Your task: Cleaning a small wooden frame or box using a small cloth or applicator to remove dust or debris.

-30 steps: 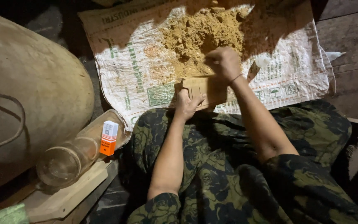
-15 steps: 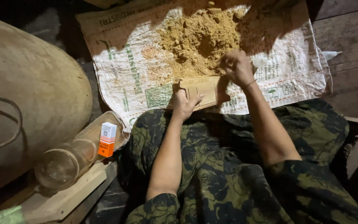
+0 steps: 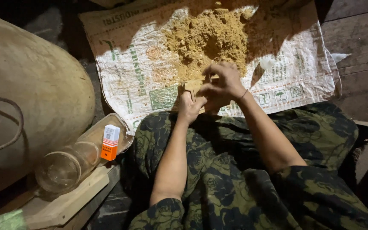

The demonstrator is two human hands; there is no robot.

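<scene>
Pulling our right hand (image 3: 221, 83) back from the sandy heap (image 3: 207, 38), we now clamp both it and the left hand (image 3: 189, 106) on the wooden block (image 3: 194, 85).

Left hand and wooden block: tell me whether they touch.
Touching. The head view shows the left hand pressed against the wooden block, fingers on its near edge.

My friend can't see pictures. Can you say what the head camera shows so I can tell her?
Both hands, left hand and right hand, hold a small wooden block beside a pile of yellow-brown powder on a printed woven sack. To the left lie a clear jar, a small orange-and-white box and a big rounded vessel.
</scene>
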